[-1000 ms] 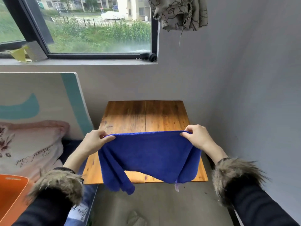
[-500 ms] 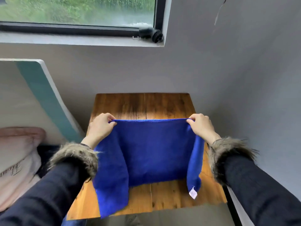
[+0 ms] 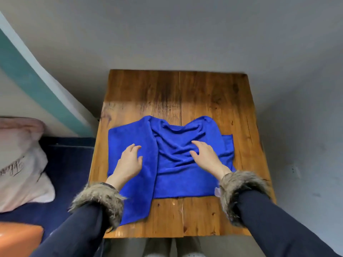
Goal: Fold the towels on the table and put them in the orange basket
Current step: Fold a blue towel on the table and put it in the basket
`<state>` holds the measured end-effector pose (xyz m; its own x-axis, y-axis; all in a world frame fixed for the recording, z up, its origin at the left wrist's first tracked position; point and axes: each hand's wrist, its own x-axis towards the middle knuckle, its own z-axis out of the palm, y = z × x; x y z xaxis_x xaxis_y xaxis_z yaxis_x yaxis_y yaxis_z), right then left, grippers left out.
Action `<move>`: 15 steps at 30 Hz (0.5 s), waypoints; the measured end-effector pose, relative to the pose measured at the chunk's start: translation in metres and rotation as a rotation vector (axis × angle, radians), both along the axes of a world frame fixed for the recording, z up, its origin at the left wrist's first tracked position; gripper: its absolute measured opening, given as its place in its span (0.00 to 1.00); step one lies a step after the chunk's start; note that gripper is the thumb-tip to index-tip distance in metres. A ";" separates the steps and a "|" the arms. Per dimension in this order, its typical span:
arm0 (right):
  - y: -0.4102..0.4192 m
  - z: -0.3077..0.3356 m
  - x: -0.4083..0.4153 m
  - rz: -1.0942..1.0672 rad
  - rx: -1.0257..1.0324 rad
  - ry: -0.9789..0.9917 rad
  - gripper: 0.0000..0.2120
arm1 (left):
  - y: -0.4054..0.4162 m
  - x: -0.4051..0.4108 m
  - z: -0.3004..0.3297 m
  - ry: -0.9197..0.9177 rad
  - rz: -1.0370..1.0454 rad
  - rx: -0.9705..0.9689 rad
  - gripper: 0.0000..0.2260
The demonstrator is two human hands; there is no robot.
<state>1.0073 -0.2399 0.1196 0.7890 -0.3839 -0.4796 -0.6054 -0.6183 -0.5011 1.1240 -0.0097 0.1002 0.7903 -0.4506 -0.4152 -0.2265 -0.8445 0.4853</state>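
A blue towel [image 3: 172, 169] lies wrinkled on the wooden table [image 3: 204, 101], with one layer lapped over another and a flap reaching toward the near left edge. My left hand [image 3: 130, 162] rests flat on the towel's left part, fingers relaxed. My right hand [image 3: 206, 156] lies on the bunched middle-right part with its fingers spread. A corner of the orange basket [image 3: 18, 240] shows at the bottom left, below the table's level.
A grey wall stands close behind and to the right of the table. To the left are a dark blue surface [image 3: 70, 164], a pale pink pillow [image 3: 20, 164] and a leaning white and teal board [image 3: 27, 78].
Both hands held the towel up by its top edge; now it lies on the table and the hands have let go and rest on it. The camera has tilted down.
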 end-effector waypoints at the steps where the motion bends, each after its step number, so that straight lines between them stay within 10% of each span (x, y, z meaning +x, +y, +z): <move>1: 0.005 -0.011 0.002 0.034 -0.011 0.022 0.24 | 0.005 -0.003 -0.012 0.008 0.008 0.018 0.21; 15: 0.028 -0.102 0.040 0.367 -0.372 0.100 0.32 | 0.063 0.051 -0.088 -0.201 -0.032 0.318 0.28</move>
